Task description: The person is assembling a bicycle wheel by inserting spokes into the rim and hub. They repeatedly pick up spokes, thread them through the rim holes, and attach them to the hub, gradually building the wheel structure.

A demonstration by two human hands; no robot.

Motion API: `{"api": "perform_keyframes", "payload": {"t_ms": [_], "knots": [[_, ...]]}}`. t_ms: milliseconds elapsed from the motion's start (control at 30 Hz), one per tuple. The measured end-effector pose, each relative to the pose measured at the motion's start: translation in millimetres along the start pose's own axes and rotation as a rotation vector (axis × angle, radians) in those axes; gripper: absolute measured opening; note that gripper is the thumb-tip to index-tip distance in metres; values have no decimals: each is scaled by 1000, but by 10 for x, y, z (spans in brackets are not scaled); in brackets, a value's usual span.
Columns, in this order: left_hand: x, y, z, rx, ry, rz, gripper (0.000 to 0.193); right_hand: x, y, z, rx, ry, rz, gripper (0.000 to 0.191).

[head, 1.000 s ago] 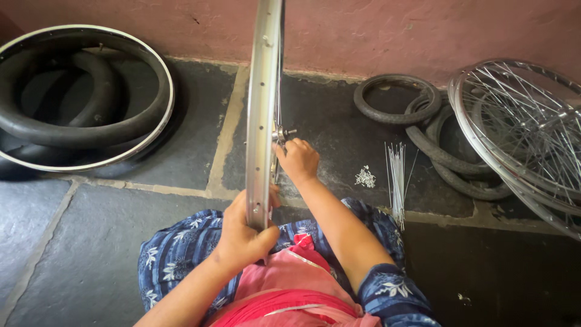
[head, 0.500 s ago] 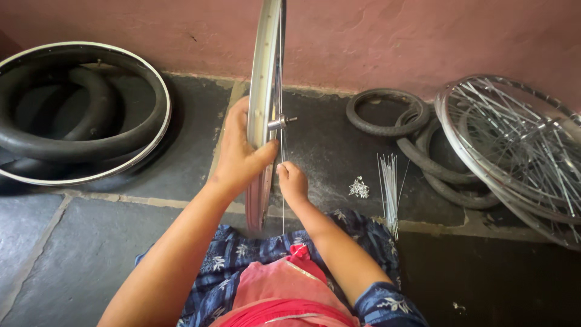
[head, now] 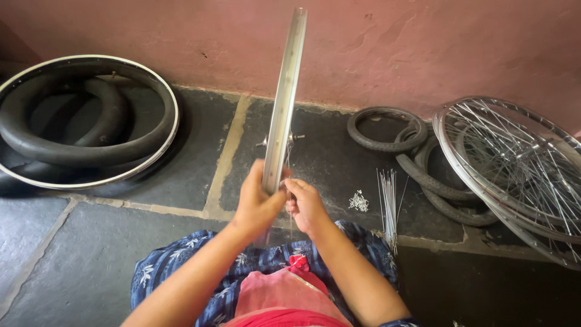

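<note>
A silver bicycle wheel rim (head: 285, 97) stands upright, edge-on to me, with its hub axle (head: 295, 138) showing at mid height. My left hand (head: 257, 203) grips the rim's near edge low down. My right hand (head: 305, 204) is close beside it on the right, fingers pinched on a thin metal spoke (head: 290, 169) that runs up toward the hub. Both hands are over my lap, which is covered by blue patterned cloth (head: 181, 275).
A bundle of loose spokes (head: 387, 203) and a small heap of spoke nipples (head: 358, 201) lie on the stone floor at right. Spoked wheels (head: 514, 169) and black tyres (head: 387, 130) lie at far right. A tyred rim (head: 85, 127) with tubes lies left. A pink wall (head: 423, 48) is behind.
My left hand went from the rim's bottom up to hub height and is now lower again. My right hand dropped from the hub to beside the left hand.
</note>
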State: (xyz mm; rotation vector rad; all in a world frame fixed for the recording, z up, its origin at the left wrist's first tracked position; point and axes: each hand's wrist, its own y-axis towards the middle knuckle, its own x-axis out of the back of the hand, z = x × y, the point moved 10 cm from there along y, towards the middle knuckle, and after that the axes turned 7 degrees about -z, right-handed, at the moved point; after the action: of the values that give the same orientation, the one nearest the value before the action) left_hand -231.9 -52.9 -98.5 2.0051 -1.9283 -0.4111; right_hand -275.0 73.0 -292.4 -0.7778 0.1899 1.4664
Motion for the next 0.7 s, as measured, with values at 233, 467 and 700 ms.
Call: {"api": "perform_keyframes", "payload": {"t_ms": [233,467,700], "knots": [[-86,43,-128,241,-162,58,36,-156,-517,92,-194,203,81,12],[-18,-78,-545,93,-35,10,37,-411,-509,382,-205,412,212,14],[93,-219,-643,122,192,-81,20,-654,-268,402,-204,443,255,17]]}}
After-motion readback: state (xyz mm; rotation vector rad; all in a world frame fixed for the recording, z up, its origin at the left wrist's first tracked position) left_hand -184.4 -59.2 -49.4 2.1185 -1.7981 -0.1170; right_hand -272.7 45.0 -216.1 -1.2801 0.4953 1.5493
